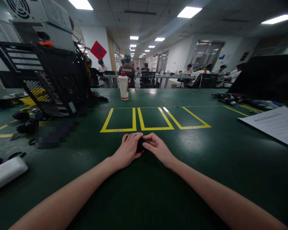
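Observation:
Between my two hands, on the green tabletop, is a small black object (140,145) whose kind I cannot make out. The fingers of my left hand (129,147) wrap over its top and left side. From the right, my right hand (156,147) pinches its edge with thumb and fingertips. Much of the object is hidden by the fingers. Just beyond my hands, three frames of yellow tape (156,128) are marked on the table (144,191).
A black computer case (62,83) with a power supply (43,19) on top stands at left. A white bottle (124,86) is further back. Cables (230,98), paper sheets (273,124) and a dark monitor (266,76) are at right. A white power strip (7,174) lies near left. People sit behind.

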`<state>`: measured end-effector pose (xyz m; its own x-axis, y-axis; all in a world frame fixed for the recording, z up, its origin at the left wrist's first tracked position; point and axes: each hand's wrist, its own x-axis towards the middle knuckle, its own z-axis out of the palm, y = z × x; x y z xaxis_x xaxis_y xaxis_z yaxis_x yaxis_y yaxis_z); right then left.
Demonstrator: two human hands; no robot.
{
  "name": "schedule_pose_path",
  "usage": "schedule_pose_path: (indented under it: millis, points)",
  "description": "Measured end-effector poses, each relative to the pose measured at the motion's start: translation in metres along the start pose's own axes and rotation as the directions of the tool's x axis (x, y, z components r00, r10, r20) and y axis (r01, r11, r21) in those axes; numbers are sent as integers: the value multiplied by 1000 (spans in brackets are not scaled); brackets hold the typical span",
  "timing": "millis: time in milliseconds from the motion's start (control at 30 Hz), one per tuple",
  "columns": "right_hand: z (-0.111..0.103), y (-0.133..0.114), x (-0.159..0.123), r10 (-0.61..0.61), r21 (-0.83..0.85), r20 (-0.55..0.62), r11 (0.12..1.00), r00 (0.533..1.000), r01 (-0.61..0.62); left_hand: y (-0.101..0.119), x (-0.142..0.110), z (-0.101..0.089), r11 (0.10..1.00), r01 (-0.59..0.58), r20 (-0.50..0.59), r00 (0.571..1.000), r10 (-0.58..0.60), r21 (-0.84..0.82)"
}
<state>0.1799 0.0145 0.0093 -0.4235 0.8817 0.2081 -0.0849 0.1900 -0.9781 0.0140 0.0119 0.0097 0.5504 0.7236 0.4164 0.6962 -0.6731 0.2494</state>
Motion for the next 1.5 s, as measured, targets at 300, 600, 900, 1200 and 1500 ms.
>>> schedule_pose_path:
  millis: [300, 600, 900, 1200, 1500]
  points:
    - [-3, -2, -1, 48, -23, 28, 999, 998, -47, -2, -1, 1, 1000, 2, -2, 1000, -2, 4]
    - [1, 3, 0, -13, -34, -18, 999, 1000, 13, -1, 0, 1, 1000, -5, -12, 1000, 4, -1]
    - [-1, -4, -1, 40, -40, 20, 998, 999, -39, -1, -1, 1, 1000, -5, -9, 1000, 5, 8]
    - [1, 1, -1, -2, -55, -23, 998, 1000, 0, 0, 0, 0, 1000, -3, -16, 1000, 3, -6]
    - [-1, 2, 0, -13, 9, 38, 1000, 999, 13, -1, -1, 1, 1000, 4, 7, 1000, -4, 9]
